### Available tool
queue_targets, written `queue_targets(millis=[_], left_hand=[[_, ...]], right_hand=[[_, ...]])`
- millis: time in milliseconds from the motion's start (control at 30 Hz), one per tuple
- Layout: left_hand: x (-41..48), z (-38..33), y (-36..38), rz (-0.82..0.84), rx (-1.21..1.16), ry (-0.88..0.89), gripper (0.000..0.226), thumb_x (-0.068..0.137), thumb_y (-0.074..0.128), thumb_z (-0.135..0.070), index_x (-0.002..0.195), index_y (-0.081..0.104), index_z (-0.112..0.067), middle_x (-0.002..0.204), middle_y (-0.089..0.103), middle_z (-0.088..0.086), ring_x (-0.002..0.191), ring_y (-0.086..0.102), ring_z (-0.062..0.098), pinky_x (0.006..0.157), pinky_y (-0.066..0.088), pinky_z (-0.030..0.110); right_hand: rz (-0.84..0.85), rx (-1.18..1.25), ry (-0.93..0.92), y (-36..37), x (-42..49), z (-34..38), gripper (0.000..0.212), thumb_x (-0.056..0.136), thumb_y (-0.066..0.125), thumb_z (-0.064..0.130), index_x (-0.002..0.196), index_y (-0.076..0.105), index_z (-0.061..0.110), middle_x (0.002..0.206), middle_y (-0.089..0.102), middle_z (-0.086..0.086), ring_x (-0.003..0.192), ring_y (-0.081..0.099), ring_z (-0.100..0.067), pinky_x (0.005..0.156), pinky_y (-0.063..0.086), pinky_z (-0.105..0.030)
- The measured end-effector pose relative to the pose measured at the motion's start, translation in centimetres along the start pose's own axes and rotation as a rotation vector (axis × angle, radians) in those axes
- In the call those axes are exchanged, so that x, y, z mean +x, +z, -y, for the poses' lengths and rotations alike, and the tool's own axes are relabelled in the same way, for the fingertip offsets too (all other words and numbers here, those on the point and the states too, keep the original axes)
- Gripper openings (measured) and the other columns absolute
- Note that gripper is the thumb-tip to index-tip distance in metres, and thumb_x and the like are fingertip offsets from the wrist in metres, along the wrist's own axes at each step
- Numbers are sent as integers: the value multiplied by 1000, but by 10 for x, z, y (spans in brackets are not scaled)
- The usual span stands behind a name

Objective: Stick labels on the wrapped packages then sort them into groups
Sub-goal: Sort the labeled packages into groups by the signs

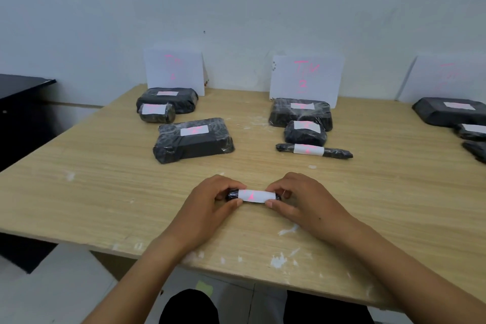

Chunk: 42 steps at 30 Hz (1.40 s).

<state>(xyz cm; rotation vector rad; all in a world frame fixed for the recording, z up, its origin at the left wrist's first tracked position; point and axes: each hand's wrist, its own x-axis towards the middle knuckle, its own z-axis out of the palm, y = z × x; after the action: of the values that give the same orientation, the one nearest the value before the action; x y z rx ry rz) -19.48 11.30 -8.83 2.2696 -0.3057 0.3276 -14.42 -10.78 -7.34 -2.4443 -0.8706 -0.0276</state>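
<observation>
both hands, left hand (210, 201) and right hand (297, 198), are pinching the small wrapped package (253, 196) at lower centre, fingers pressing each end to seat its white label (256, 196) on the tabletop (105, 192).

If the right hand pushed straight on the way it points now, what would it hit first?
Probably the left hand: the right hand points left along the small wrapped package both hands hold, so its fingers would slide along it.

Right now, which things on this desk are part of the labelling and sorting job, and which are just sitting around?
Part of the job:
small black wrapped roll with white label, held by left hand and right hand
labelled black wrapped packages
white paper group signs

Just there:
dark cabinet at left
white smears on wooden table
</observation>
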Motion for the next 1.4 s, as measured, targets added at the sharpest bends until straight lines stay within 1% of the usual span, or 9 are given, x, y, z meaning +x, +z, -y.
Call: queue_targets(millis=[367,533,633,733,833,1000,1133,1233,1400], left_hand=[[-22,42,-57,-165,91,-148,29,86,67,-15,108,66,-34,102,60,-16,97,55,-1,80,41,6],[-37,62,-87,-314,110,-221,30,84,69,-11,108,66,-29,108,62,-17,98,56,-9,83,42,4],[-42,74,-101,-392,186,-316,34,82,72,-18,115,64,-25,118,57,-13,103,53,-5,88,40,6],[-46,85,-110,-372,271,-427,56,79,73,-32,131,54,-21,136,48,-6,123,44,7,98,30,14],[-48,94,-118,-389,266,-481,75,74,75,-44,138,45,-20,143,41,-6,131,38,9,103,27,17],[-47,115,-139,-453,245,-546,83,66,71,-61,134,46,-22,135,48,-8,124,44,10,106,39,32],[-37,129,-154,-478,211,-593,83,63,73,-62,130,50,-20,130,51,-7,122,46,12,103,42,35],[-29,138,-160,-487,194,-608,82,64,77,-57,131,50,-18,131,50,-6,124,45,13,104,41,32],[-18,146,-155,-521,219,-613,89,71,74,-51,143,36,-15,146,36,-2,134,33,13,102,28,21]], right_hand=[[38,-11,-102,41,60,51,25,91,56,40,115,60,32,98,55,12,92,48,-6,79,45,-28],[19,-30,-168,67,90,87,20,90,57,38,107,60,27,98,55,10,93,48,-10,76,42,-27],[-15,-63,-204,83,111,111,21,90,58,37,105,62,24,101,58,6,95,49,-14,76,38,-28],[-46,-165,-236,97,131,132,23,91,54,41,108,60,26,104,58,7,96,46,-15,75,31,-28],[-60,-272,-285,111,148,150,27,93,49,44,111,59,27,109,56,6,103,44,-17,79,27,-30],[-16,-366,-352,124,178,172,31,95,46,43,116,60,24,113,58,4,109,41,-20,87,24,-34],[38,-398,-390,129,204,182,33,96,43,44,116,63,26,113,59,4,108,41,-19,85,21,-34],[84,-391,-392,129,218,183,34,96,42,45,116,64,28,113,60,5,106,42,-18,86,21,-34],[172,-390,-417,124,231,188,34,98,39,47,111,66,30,104,62,5,101,45,-18,86,25,-36]])
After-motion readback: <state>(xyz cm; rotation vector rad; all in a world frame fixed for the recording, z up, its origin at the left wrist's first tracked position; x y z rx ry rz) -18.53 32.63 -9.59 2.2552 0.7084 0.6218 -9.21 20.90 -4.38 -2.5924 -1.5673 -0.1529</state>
